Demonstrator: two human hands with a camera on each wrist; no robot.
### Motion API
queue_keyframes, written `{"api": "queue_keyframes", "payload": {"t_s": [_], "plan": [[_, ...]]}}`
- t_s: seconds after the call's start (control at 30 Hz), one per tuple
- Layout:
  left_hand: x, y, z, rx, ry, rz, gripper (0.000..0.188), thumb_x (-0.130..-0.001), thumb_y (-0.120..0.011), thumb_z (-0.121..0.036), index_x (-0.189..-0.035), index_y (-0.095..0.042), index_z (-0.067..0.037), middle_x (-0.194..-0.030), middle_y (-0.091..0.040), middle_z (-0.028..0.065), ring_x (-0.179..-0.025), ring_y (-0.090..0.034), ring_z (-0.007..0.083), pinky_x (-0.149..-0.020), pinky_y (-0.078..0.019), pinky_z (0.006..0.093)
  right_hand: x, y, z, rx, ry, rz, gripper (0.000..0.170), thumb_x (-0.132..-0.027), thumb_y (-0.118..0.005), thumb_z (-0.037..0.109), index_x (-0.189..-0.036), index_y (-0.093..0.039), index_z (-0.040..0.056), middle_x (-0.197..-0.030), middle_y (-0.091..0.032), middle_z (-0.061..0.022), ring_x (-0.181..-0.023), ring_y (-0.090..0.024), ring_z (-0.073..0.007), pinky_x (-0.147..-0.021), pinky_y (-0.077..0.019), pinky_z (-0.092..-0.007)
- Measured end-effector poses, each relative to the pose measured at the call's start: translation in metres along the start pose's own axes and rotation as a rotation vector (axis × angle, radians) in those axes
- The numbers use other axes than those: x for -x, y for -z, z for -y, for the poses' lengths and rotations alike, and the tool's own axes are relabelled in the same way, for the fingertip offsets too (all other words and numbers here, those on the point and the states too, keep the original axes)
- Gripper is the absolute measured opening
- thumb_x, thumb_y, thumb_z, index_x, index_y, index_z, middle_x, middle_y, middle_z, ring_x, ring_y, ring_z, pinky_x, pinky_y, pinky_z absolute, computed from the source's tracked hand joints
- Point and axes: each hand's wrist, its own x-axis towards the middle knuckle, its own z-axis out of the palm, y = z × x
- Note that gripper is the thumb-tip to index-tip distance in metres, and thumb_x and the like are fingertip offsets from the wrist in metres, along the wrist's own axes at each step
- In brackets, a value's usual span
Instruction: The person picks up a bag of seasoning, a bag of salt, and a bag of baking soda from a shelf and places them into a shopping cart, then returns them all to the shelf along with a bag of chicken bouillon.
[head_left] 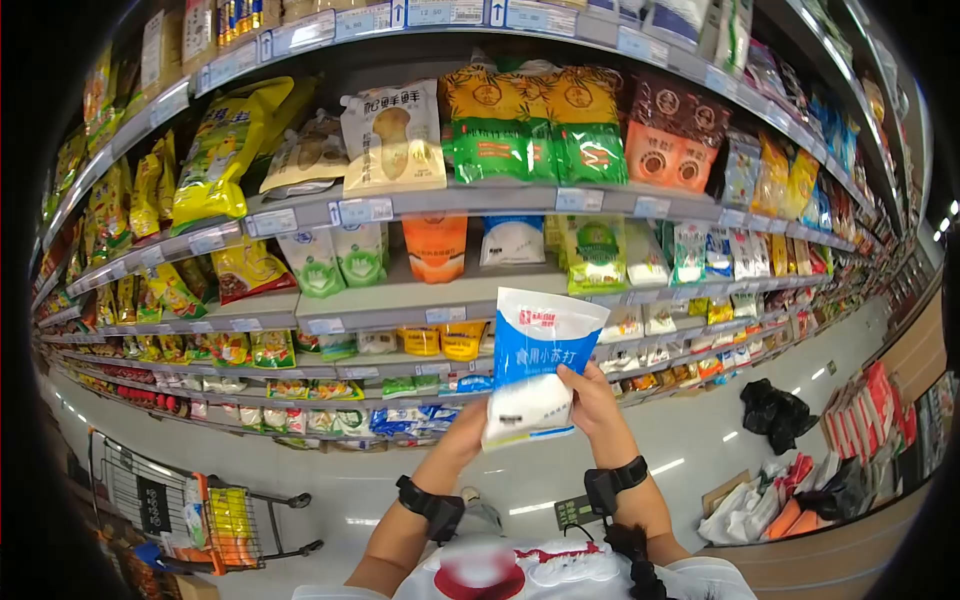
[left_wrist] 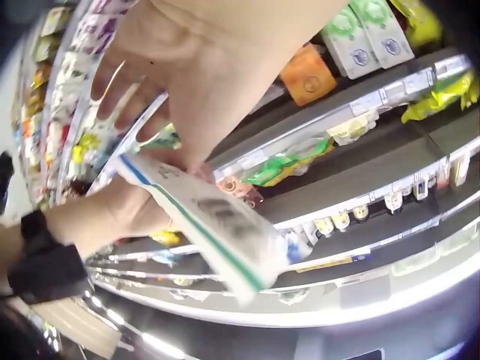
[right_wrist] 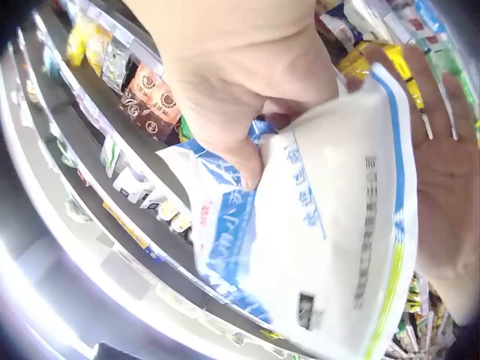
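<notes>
A blue and white bag of baking soda (head_left: 545, 350) is held up in front of the shelves, tilted slightly in the head view. My right hand (head_left: 597, 402) grips its right side, the thumb lying across the printed front and the other fingers hidden behind. At the lower left edge of the bag is my left hand (head_left: 466, 432). The left wrist view shows this left hand (left_wrist: 199, 67) with its fingers extended and spread, the thumb close by the bag (left_wrist: 217, 217). In the right wrist view, the right thumb (right_wrist: 244, 161) presses into the bag's front.
A similar blue and white bag (head_left: 513, 241) stands on the shelf behind, beside an orange pouch (head_left: 436, 248). Green and yellow bags (head_left: 540, 125) fill the shelf above. A shopping cart (head_left: 200, 505) is at lower left; a black plastic bag (head_left: 778, 415) lies on the floor at right.
</notes>
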Motion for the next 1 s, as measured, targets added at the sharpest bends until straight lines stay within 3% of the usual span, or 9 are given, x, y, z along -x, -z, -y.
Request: {"api": "queue_keyframes", "payload": {"t_s": [0.27, 0.33, 0.63, 0.73, 0.83, 0.87, 0.9, 0.97, 1.0], "plan": [[-0.076, 0.012, -0.037, -0.469, -0.361, -0.177, 0.026, -0.081, -0.058, -0.012, -0.103, -0.055, 0.003, -0.094, -0.060, 0.0069, -0.085, -0.055, 0.0109, -0.076, -0.0437, 0.0248, -0.093, 0.020, -0.005, 0.036, 0.000, -0.196, 0.024, -0.081, -0.056, 0.005, -0.104, -0.051, -0.0016, -0.101, -0.058, -0.0101, -0.090, -0.056, -0.0168, -0.080, -0.0452, -0.0297], [-0.089, 0.012, -0.046, -0.499, -0.380, -0.258, 0.026, -0.077, -0.061, -0.008, -0.101, -0.056, 0.002, -0.093, -0.061, 0.0068, -0.084, -0.055, 0.0105, -0.074, -0.0433, 0.0241, -0.108, 0.013, 0.001, 0.260, 0.180, -0.178, 0.036, -0.079, -0.058, 0.005, -0.112, -0.044, -0.0006, -0.107, -0.054, -0.0104, -0.096, -0.052, -0.0166, -0.083, -0.0417, -0.0286], [-0.146, 0.008, -0.102, -0.673, -0.539, -0.392, 0.027, -0.078, -0.057, -0.002, -0.104, -0.054, 0.002, -0.093, -0.062, 0.0066, -0.085, -0.055, 0.0106, -0.076, -0.0432, 0.0251, -0.183, 0.024, 0.010, 0.641, 0.148, 0.049, 0.064, -0.069, -0.066, 0.003, -0.120, -0.028, -0.0010, -0.103, -0.053, -0.0142, -0.094, -0.053, -0.0182, -0.079, -0.0430, -0.0292], [-0.183, 0.023, -0.106, -0.894, -0.698, -0.452, 0.031, -0.074, -0.061, -0.011, -0.102, -0.053, -0.001, -0.086, -0.061, 0.0192, -0.083, -0.059, 0.0339, -0.071, -0.0454, 0.0350, -0.227, 0.042, 0.005, 0.754, 0.368, 0.011, 0.067, -0.066, -0.068, 0.007, -0.119, -0.028, -0.0027, -0.096, -0.056, -0.0184, -0.087, -0.056, -0.0245, -0.075, -0.0440, -0.0316], [-0.208, 0.017, -0.119, -1.190, -0.640, -0.683, 0.039, -0.074, -0.061, -0.012, -0.107, -0.048, 0.003, -0.093, -0.059, 0.0171, -0.083, -0.057, 0.0290, -0.075, -0.0436, 0.0322, -0.268, 0.053, 0.006, 1.113, 0.509, -0.109, 0.066, -0.065, -0.069, 0.012, -0.117, -0.032, -0.0033, -0.091, -0.057, -0.0218, -0.083, -0.057, -0.0318, -0.073, -0.0446, -0.0350], [-0.217, 0.018, -0.123, -1.196, -0.528, -0.703, 0.044, -0.072, -0.061, -0.015, -0.109, -0.045, 0.003, -0.093, -0.056, 0.0206, -0.084, -0.053, 0.0373, -0.076, -0.0429, 0.0349, -0.275, 0.049, 0.008, 1.022, 0.472, -0.126, 0.061, -0.064, -0.070, 0.018, -0.112, -0.038, -0.0033, -0.089, -0.056, -0.0245, -0.080, -0.056, -0.0381, -0.071, -0.0448, -0.0383], [-0.224, 0.018, -0.124, -1.207, -0.633, -0.687, 0.041, -0.072, -0.060, -0.012, -0.107, -0.046, 0.003, -0.097, -0.054, 0.0213, -0.092, -0.051, 0.0366, -0.081, -0.0402, 0.0369, -0.285, 0.053, 0.003, 0.947, 0.544, -0.110, 0.045, -0.068, -0.064, 0.016, -0.105, -0.047, -0.0019, -0.093, -0.056, -0.0232, -0.087, -0.053, -0.0393, -0.076, -0.0429, -0.0412], [-0.243, 0.026, -0.119, -1.307, -0.904, -0.688, 0.040, -0.070, -0.060, -0.011, -0.106, -0.047, 0.002, -0.101, -0.052, 0.0219, -0.099, -0.047, 0.0368, -0.087, -0.0356, 0.0393, -0.294, 0.055, 0.008, 1.441, 0.808, -0.047, 0.034, -0.069, -0.057, 0.011, -0.101, -0.051, -0.0009, -0.098, -0.055, -0.0231, -0.093, -0.050, -0.0406, -0.083, -0.0388, -0.0446], [-0.245, 0.029, -0.115, -1.310, -0.742, -0.606, 0.056, -0.070, -0.061, -0.020, -0.118, -0.039, 0.002, -0.119, -0.039, 0.0278, -0.112, -0.033, 0.0443, -0.094, -0.0272, 0.0478, -0.298, 0.055, 0.006, 1.477, 0.785, -0.047, 0.031, -0.070, -0.051, 0.006, -0.100, -0.053, 0.0004, -0.102, -0.053, -0.0231, -0.099, -0.046, -0.0408, -0.088, -0.0346, -0.0467]]}}
